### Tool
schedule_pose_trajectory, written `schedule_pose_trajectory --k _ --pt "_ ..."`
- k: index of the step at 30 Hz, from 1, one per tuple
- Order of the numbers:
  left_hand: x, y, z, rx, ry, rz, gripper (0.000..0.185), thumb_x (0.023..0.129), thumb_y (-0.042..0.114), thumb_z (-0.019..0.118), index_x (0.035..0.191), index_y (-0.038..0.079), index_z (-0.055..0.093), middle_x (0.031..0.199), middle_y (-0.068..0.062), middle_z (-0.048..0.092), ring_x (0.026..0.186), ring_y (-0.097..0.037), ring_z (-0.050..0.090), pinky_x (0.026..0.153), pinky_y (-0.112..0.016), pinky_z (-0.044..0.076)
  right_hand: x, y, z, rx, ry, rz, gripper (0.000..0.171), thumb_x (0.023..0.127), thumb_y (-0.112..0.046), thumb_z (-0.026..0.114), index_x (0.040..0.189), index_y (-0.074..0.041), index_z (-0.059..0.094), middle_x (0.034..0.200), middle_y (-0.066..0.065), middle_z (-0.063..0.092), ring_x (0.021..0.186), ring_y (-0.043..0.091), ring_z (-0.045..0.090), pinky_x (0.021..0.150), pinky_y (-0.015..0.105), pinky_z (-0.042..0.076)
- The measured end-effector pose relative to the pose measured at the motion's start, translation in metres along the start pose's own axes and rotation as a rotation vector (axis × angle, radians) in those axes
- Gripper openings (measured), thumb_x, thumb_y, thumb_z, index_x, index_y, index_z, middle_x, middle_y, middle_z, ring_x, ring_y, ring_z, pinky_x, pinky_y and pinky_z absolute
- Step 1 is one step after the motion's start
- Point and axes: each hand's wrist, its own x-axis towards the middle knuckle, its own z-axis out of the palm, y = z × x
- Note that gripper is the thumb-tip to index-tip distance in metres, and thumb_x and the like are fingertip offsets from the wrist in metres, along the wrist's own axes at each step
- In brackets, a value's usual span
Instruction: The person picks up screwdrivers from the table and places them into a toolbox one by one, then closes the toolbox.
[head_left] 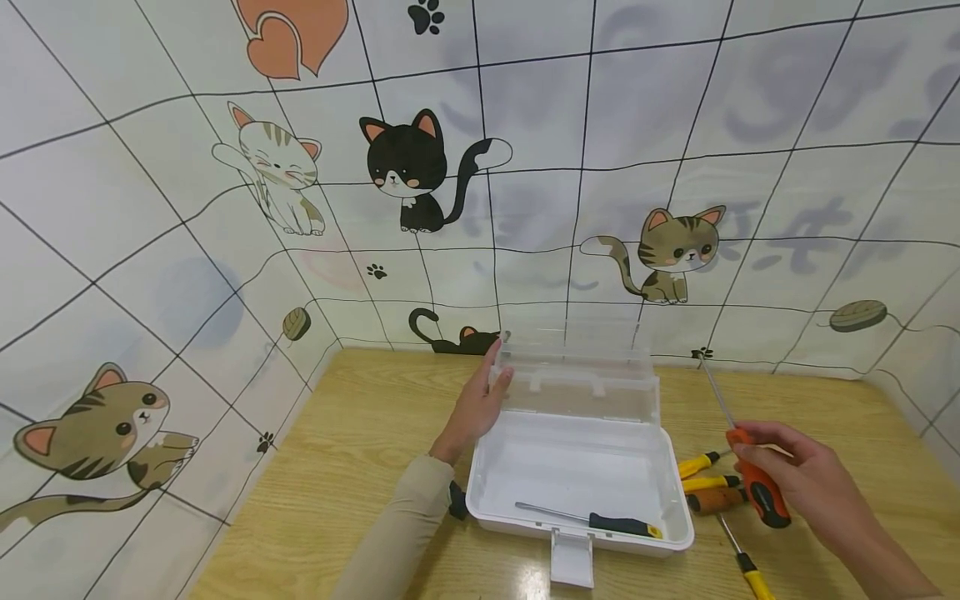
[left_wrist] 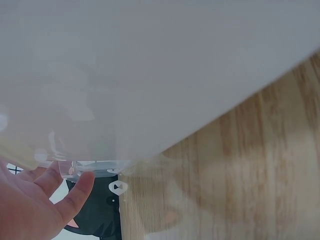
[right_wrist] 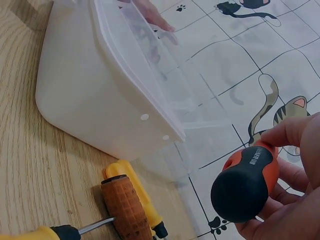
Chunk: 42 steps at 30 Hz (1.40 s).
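Note:
A white plastic box sits on the table with its clear lid raised at the back. My left hand holds the lid's left edge, thumb on one side and fingers on the other; the left wrist view shows the same hand at the lid's corner. Inside the box, near the front wall, lies a screwdriver with a black and yellow handle. To the right of the box, my right hand grips a red-and-black-handled screwdriver, its shaft pointing up and away. The right wrist view shows its handle end.
Beside the box's right wall lie several tools: yellow-handled ones, a brown handle, and a yellow-and-black screwdriver nearer the front. The box's latch hangs down in front. A cat-patterned wall covering stands behind the wooden table.

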Motion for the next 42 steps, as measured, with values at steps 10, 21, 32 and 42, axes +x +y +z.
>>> schedule_pose_trajectory --k 10,21,32,42 --pt "0.001 0.000 0.000 -0.010 -0.001 0.001 0.062 0.103 0.055 0.038 0.158 0.042 0.012 0.164 0.005 0.022 0.105 -0.033 0.069 0.107 -0.055 0.038 0.000 -0.008 0.006 -0.021 -0.022 -0.029 0.042 0.099 -0.038 0.060 0.133 -0.013 0.059 0.098 -0.031 0.060 0.084 0.003 0.065 0.068 0.031 0.057" --pt "-0.001 0.001 0.000 -0.020 -0.002 0.006 0.059 0.102 0.057 0.038 0.154 0.051 0.010 0.163 0.003 0.023 0.107 -0.034 0.068 0.106 -0.056 0.040 0.000 -0.017 0.010 0.009 -0.039 -0.010 0.040 0.096 -0.039 0.065 0.131 -0.019 0.062 0.100 -0.032 0.061 0.086 0.002 0.066 0.070 0.031 0.057" --pt "-0.001 0.001 0.000 -0.022 -0.008 -0.006 0.061 0.102 0.058 0.038 0.155 0.051 0.010 0.163 0.002 0.023 0.108 -0.034 0.068 0.105 -0.057 0.041 0.002 -0.025 0.017 0.015 -0.065 -0.070 0.047 0.098 -0.035 0.064 0.134 -0.007 0.056 0.106 -0.022 0.068 0.086 0.007 0.069 0.071 0.031 0.057" --pt "0.000 0.000 -0.001 -0.016 -0.005 0.011 0.062 0.102 0.058 0.037 0.157 0.044 0.011 0.163 -0.003 0.025 0.105 -0.034 0.069 0.093 -0.055 0.048 0.003 -0.033 0.023 0.008 -0.092 -0.109 0.049 0.099 -0.031 0.063 0.136 -0.001 0.052 0.108 -0.020 0.068 0.086 0.009 0.070 0.072 0.031 0.057"
